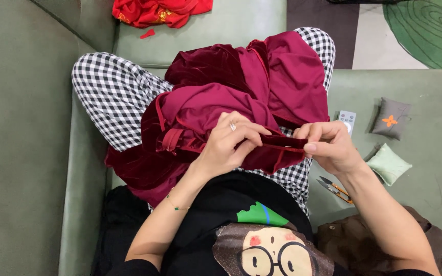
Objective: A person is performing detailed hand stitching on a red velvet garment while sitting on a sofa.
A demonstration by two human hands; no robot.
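Head view is showing, at frame center, the left hand (227,145) and right hand (328,145) both pinching the folded edge of a dark red velvet garment (241,97), which is lying over checkered trousers (113,92). Further right on the green sofa (425,112), small snips (335,189), 2 pincushions (388,163) and a remote (347,120) are lying.

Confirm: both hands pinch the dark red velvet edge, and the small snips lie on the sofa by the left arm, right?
Wrong side. The head view shows the snips on the sofa by the right arm. Both hands, left and right, do pinch the velvet edge.
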